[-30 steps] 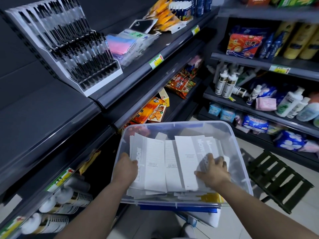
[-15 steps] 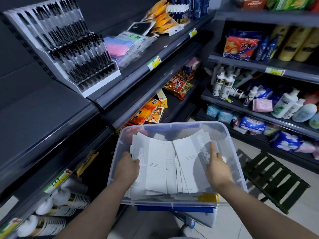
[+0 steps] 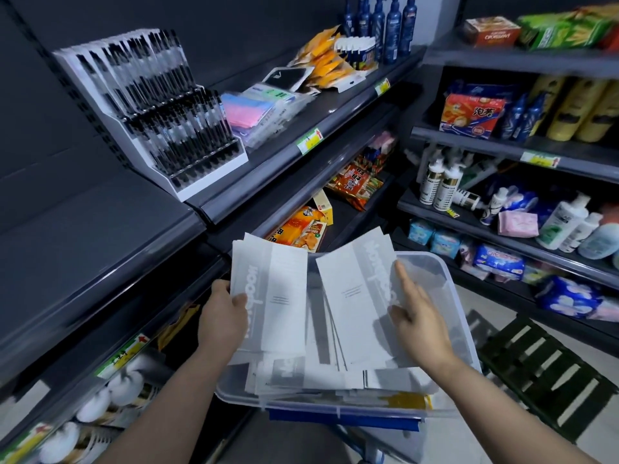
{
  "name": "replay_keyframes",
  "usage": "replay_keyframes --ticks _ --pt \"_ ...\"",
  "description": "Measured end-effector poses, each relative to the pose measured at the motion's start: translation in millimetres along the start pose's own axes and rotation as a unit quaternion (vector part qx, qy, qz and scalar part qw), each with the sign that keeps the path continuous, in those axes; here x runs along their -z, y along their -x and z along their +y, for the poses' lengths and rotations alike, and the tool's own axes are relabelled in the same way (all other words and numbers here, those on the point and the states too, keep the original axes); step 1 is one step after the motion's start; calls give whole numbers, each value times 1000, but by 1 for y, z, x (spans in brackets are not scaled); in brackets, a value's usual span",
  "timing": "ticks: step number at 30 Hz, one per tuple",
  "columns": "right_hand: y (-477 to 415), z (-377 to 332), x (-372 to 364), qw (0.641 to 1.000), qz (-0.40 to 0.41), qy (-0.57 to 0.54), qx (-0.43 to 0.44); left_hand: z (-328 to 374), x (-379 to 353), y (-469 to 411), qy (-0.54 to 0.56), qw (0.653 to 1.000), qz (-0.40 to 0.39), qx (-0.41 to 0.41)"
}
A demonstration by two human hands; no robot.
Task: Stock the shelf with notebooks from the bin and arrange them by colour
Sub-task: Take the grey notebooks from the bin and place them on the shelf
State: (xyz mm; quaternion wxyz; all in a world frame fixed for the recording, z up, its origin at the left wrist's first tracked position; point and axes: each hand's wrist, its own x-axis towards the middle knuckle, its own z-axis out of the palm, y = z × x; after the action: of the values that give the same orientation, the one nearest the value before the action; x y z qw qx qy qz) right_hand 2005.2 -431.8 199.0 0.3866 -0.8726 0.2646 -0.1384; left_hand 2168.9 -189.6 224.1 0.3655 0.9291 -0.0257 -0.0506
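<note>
Over bin (image 3: pixel 450 286), notebooks (image 3: pixel 281 283) in hands (image 3: pixel 222 318) (image 3: pixel 420 324)

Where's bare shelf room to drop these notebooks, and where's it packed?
Free: the dark shelf left of the pen display, bare to its front rail. Packed: right of the display, pink packets, orange packets and blue bottles; snack packets crowd the shelf below. The notebooks in the left hand should fit there.
</note>
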Motion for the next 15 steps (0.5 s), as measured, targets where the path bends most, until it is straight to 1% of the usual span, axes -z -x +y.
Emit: replay_keyframes --ticks 3,4,8,12,15 --pt "-12 -15 0 995 -13 -103 -3 1 16 -3 42 998 39 12" --pt "-16 -20 -1 992 -21 -121 -8 2 22 -3 51 997 54 14" --pt "-29 -47 -8 991 -53 -116 27 3 48 -2 78 990 116 22" --pt "-44 -85 -26 989 -63 -119 66 -5 92 -8 93 975 201 34" --pt "-54 -118 -41 986 -65 -120 100 -17 134 -15 117 957 257 72"
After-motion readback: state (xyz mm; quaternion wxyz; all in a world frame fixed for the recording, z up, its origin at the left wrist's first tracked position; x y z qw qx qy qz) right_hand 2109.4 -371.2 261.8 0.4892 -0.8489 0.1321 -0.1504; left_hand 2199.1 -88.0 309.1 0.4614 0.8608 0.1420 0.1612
